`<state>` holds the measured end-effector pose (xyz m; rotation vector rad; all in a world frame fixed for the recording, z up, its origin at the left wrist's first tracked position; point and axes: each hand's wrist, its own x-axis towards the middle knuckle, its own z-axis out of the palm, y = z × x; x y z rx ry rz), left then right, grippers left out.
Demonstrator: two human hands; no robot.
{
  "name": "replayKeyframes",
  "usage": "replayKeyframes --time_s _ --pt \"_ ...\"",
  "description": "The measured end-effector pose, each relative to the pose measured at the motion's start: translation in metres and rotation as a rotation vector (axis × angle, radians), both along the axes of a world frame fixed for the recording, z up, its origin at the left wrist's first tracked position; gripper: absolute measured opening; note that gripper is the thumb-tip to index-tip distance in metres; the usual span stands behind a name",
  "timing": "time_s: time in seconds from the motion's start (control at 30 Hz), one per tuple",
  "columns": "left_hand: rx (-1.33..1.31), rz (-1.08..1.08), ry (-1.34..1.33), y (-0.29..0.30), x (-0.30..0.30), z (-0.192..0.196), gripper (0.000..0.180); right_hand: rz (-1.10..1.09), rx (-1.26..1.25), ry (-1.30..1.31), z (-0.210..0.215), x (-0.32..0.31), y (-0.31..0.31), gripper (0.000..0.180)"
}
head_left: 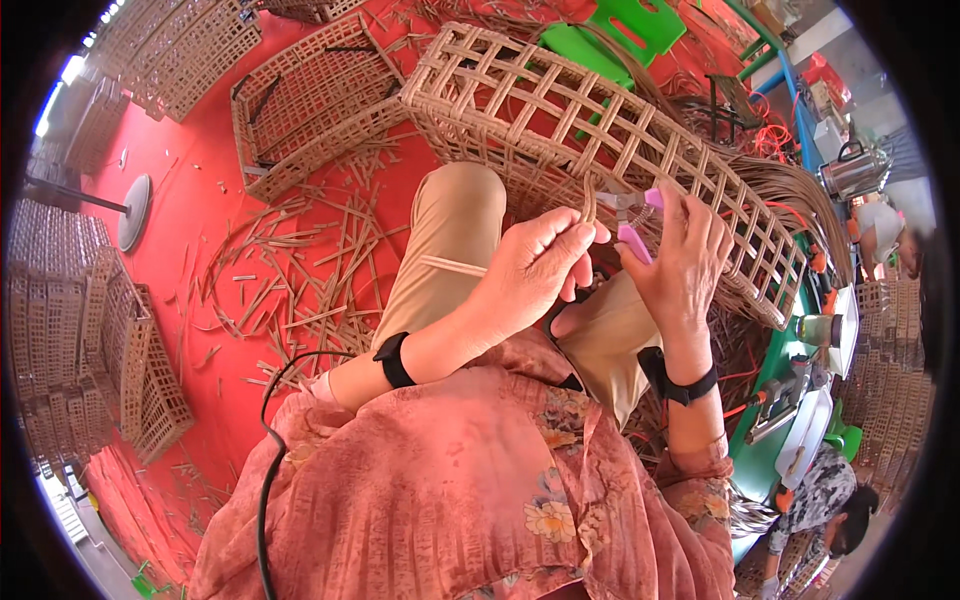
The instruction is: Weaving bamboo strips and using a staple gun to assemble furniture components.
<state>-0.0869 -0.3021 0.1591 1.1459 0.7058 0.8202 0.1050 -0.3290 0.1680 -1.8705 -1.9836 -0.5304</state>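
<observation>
Across my knees lies a long open-weave wicker basket [520, 112], its lattice side turned up. My left hand [540, 262] pinches a short wicker strand [589, 200] that sticks up at the basket's near edge. In my right hand [685, 255] is a pair of cutting pliers [630, 215] with pink-purple handles. Their metal jaws are apart and sit just right of the strand. A loose cut strip [453, 266] rests on my left thigh, beside the left wrist.
Cut wicker scraps [310, 270] litter the red floor at left. Another basket [310, 110] lies at far left, with stacked baskets [60, 330] along the left side. A green chair [640, 30] stands beyond. At right are a green table [755, 460] with tools and another person [825, 510].
</observation>
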Motion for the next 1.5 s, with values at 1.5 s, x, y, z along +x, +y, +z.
replayKeyframes --time_s 1.5 --pt "0.987 0.952 0.830 0.067 -0.093 0.004 0.037 0.022 0.095 0.284 -0.001 0.016 -0.001 0.067"
